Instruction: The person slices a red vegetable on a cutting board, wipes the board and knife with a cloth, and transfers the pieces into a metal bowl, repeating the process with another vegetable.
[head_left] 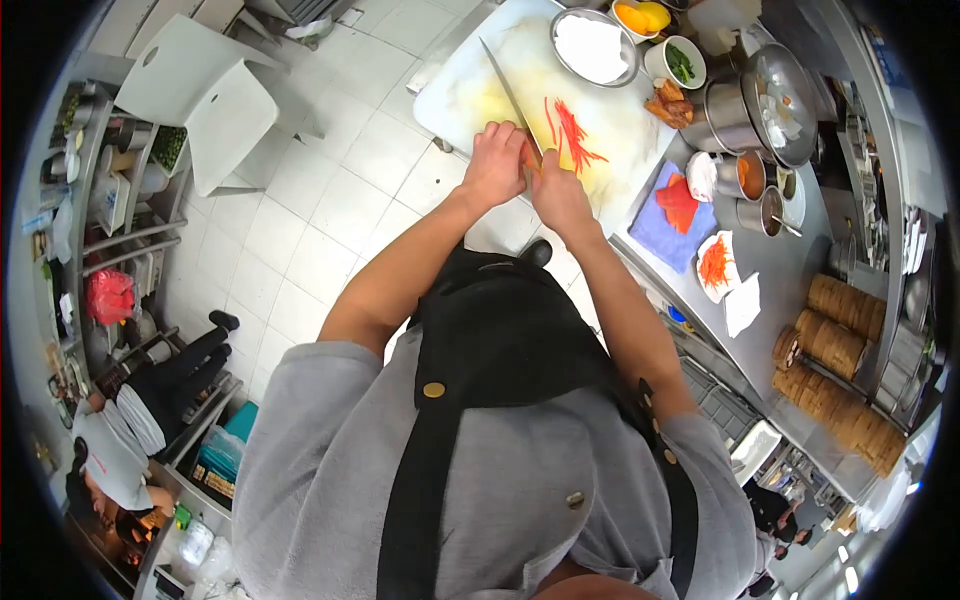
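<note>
A long kitchen knife (508, 88) lies with its blade pointing to the far left over the white cutting board (450, 115). My right hand (560, 195) is wrapped round its handle at the board's near edge. Just left of the blade, my left hand (493, 165) has its fingers curled down on a red vegetable piece (529, 154), mostly hidden by the fingers and blade. Thin red vegetable strips (572, 137) lie in a loose pile on the board, right of the knife.
At the board's far end stand a metal bowl of white contents (592, 47) and a bowl of greens (677, 63). To the right are a blue cloth (655, 222) with red pieces, pots (752, 175) and bamboo steamers (835, 340). A white chair (225, 110) stands left; another person (120, 440) is behind left.
</note>
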